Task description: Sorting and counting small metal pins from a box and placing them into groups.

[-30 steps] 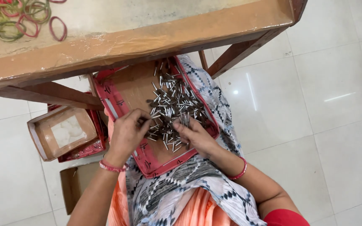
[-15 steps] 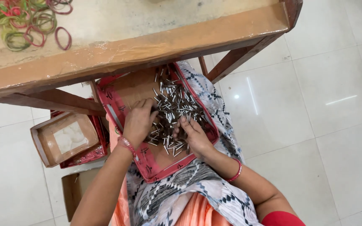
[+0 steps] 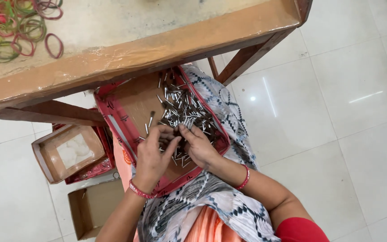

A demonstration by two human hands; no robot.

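Observation:
A shallow cardboard tray with a red patterned rim (image 3: 113, 117) rests on my lap, under the table edge. It holds a heap of several small silver metal pins with dark tips (image 3: 185, 111). My left hand (image 3: 152, 157) lies over the near part of the heap, fingers curled and pinching at some pins. My right hand (image 3: 198, 146) sits beside it, fingers bent into the pins and touching the left fingertips. Whether either hand grips pins is hard to see.
A wooden table (image 3: 135, 47) stands just ahead, with a pile of coloured rubber bands (image 3: 16, 24) at its far left. On the white tiled floor at my left sit an open box with white padding (image 3: 70, 151) and a plain cardboard box (image 3: 92, 208).
Both hands have drawn back toward me over the near part of the heap. The view has shifted slightly, showing more of the table top.

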